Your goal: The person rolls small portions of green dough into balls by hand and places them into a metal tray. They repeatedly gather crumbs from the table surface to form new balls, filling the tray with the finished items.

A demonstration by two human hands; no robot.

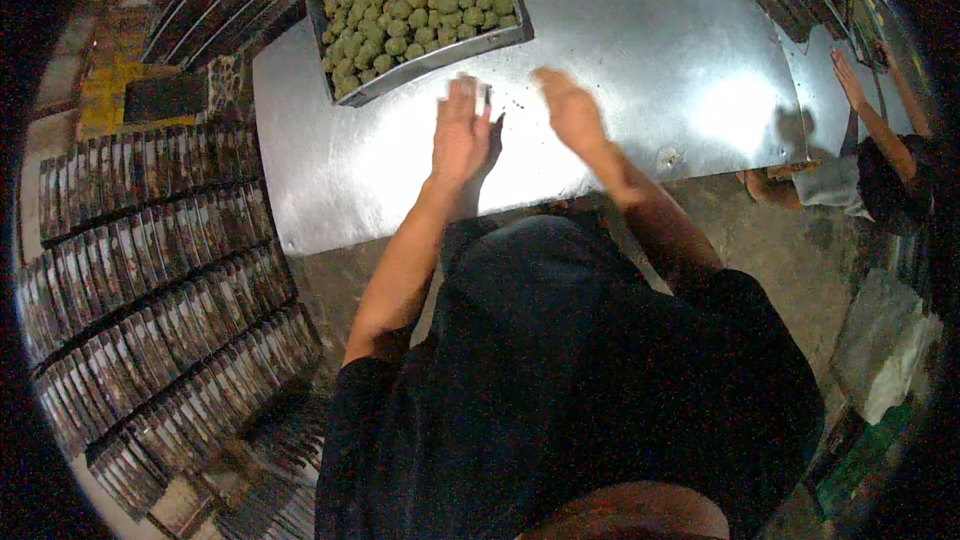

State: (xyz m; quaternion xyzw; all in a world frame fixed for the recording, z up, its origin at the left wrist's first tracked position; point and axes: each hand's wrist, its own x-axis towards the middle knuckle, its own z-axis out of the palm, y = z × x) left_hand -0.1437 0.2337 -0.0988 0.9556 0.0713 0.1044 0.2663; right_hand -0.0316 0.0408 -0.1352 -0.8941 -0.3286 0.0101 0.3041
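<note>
A metal tray (427,64) heaped with round, lumpy green balls (416,7) sits at the back left of a shiny sheet-metal tabletop (330,165). Just below the tray's front edge is my left hand (459,131), palm down over the metal, with its fingers extended and its shadow beside it. A small dark thing shows by its fingertips; whether the hand holds it is unclear. My right hand (570,109) is to the right, blurred, with its fingers bunched and pointing up and left. What lies under its fingers is hidden. Small dark crumbs (514,103) are scattered between the hands.
Rows of stacked dark metal trays or slats (150,240) stand on the left. Curved-looking metal racks (247,0) rise at the back left, others at the back right. Another person's arm (862,101) reaches over the table at the far right. A plastic sack (881,345) lies at lower right.
</note>
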